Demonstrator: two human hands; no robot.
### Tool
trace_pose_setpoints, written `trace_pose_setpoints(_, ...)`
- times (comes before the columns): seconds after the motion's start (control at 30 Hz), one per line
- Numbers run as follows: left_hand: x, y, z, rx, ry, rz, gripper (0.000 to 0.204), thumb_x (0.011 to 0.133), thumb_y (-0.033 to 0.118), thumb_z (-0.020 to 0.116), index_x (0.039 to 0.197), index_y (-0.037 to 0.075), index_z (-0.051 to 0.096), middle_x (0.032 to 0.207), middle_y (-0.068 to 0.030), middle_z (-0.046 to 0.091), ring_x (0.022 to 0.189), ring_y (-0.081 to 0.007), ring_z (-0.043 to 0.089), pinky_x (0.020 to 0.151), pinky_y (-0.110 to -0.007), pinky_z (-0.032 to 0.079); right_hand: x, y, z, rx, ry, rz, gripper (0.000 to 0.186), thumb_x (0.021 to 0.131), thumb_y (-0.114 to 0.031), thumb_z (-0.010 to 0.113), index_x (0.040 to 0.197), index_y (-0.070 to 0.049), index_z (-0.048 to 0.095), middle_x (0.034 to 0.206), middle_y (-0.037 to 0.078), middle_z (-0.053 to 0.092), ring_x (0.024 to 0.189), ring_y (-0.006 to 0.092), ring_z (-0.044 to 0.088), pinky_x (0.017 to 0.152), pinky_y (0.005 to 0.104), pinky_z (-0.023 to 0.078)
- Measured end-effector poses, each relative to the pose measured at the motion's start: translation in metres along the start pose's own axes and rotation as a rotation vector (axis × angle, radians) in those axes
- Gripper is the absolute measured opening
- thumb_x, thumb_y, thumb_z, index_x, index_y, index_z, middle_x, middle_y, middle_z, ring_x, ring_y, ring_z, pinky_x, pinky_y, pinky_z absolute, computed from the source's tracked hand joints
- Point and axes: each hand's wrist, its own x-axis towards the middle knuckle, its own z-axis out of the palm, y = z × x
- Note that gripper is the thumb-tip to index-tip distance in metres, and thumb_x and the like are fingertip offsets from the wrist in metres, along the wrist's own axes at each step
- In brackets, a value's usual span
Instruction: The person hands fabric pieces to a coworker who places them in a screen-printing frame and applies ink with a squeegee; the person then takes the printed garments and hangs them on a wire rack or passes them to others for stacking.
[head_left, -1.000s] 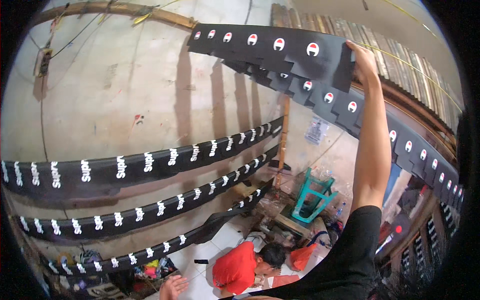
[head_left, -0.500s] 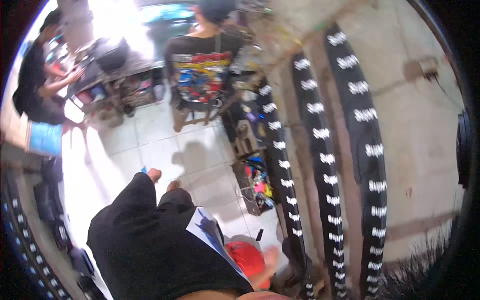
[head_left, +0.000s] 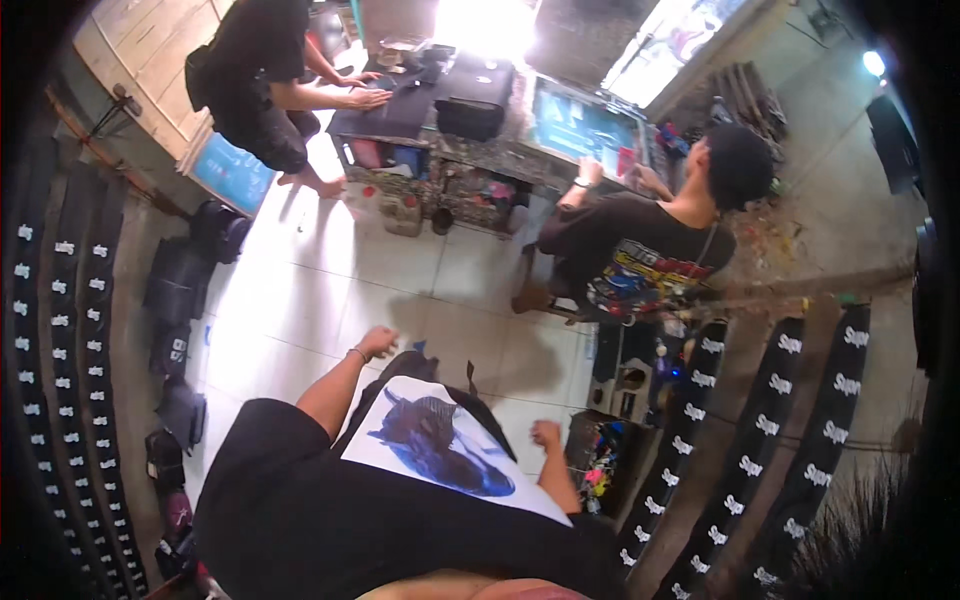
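My left hand (head_left: 378,342), with a thin band at its wrist, hangs in front of my body over the tiled floor. Its fingers are loosely apart and nothing shows in them. Lower and to the right, my right hand (head_left: 546,433) has its fingers curled in, with no object visible. It is nearest an open box (head_left: 604,462) of small colourful items. Between my arms is my black shirt (head_left: 400,530), with a large white panel (head_left: 385,405) bearing a blue and dark picture.
Ahead, a person (head_left: 250,85) stands with both hands on a black piece on a bench (head_left: 375,122). Another person (head_left: 640,240) sits at a blue framed screen (head_left: 580,122). Long black printed strips (head_left: 745,470) line the right; more strips (head_left: 62,370) and black bags (head_left: 180,285) line the left.
The view has swung left and up, so both people now appear farther right and lower. My left hand and forearm show more fully; my right hand has come up beside the box.
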Motion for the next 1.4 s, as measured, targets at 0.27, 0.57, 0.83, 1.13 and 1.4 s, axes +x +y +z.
trace_pose_setpoints(0.27, -0.018, -0.071, -0.173, -0.687, 0.605, -0.023, 0.027, 0.083, 0.030, 0.048, 0.092, 0.006, 0.055, 0.085, -0.0097, 0.063, 0.065, -0.0174, 0.060, 0.051, -0.030, 0.046, 0.003, -0.372, 0.157, 0.213, -0.174, -0.211, 0.018, 0.082, -0.018, 0.053, 0.093, -0.004, 0.055, 0.081, 0.009, 0.060, 0.068, 0.0207, 0.059, 0.058, 0.0325, 0.048)
trace_pose_setpoints(0.57, -0.056, -0.140, -0.143, -0.506, 0.511, -0.271, 0.026, 0.082, 0.028, 0.047, 0.086, 0.004, 0.058, 0.081, -0.0114, 0.063, 0.063, -0.0209, 0.060, 0.050, -0.033, 0.046, 0.130, -0.653, 0.334, 0.478, -0.319, -0.263, 0.031, 0.081, -0.035, 0.059, 0.093, -0.007, 0.054, 0.087, 0.009, 0.058, 0.078, 0.0221, 0.056, 0.065, 0.0375, 0.049)
trace_pose_setpoints(0.83, -0.035, -0.047, -0.186, -0.228, 0.582, 0.011, 0.025, 0.084, 0.027, 0.048, 0.090, 0.004, 0.055, 0.083, -0.0119, 0.060, 0.073, -0.0214, 0.060, 0.059, -0.035, 0.047, 0.193, -0.817, 0.426, 0.498, 0.018, -0.073, 0.077, 0.067, -0.055, 0.068, 0.115, 0.001, 0.048, 0.104, 0.012, 0.057, 0.087, 0.0272, 0.057, 0.072, 0.0417, 0.047)
trace_pose_setpoints(1.13, 0.054, 0.122, -0.348, -0.922, 0.575, -0.123, 0.035, 0.087, 0.028, 0.047, 0.109, 0.001, 0.046, 0.102, -0.0151, 0.058, 0.084, -0.0262, 0.060, 0.069, -0.037, 0.048, 0.250, -0.769, 0.415, 0.213, 0.425, -0.307, 0.061, 0.070, -0.046, 0.070, 0.091, 0.010, 0.057, 0.089, 0.015, 0.062, 0.071, 0.0257, 0.060, 0.061, 0.0366, 0.051)
trace_pose_setpoints(1.4, 0.158, 0.170, -0.445, -0.286, 0.181, -0.033, 0.026, 0.088, 0.026, 0.050, 0.098, 0.003, 0.056, 0.089, -0.0089, 0.062, 0.074, -0.0175, 0.060, 0.061, -0.030, 0.046, 0.144, -0.814, 0.410, 0.083, 0.892, -0.582, 0.035, 0.079, -0.030, 0.059, 0.070, 0.004, 0.058, 0.065, 0.021, 0.056, 0.059, 0.0319, 0.053, 0.059, 0.0414, 0.039)
